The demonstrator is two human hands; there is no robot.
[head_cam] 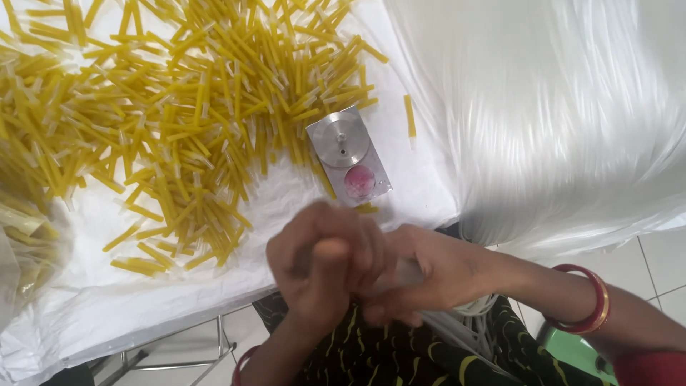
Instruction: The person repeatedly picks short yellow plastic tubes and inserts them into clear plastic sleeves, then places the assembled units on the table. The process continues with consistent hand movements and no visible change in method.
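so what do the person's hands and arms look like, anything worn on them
Both arms are bare, with no sleeves over the forearms. The right hand has a red bangle with a gold-coloured edge at its wrist. The left hand has a dark red bangle at its wrist, partly cut off by the picture edge. No gloves; rings cannot be made out through the blur.

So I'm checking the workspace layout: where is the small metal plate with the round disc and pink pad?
The metal plate lies mid-frame on the white sheet, at the yellow stick pile's right edge, just above the hands.
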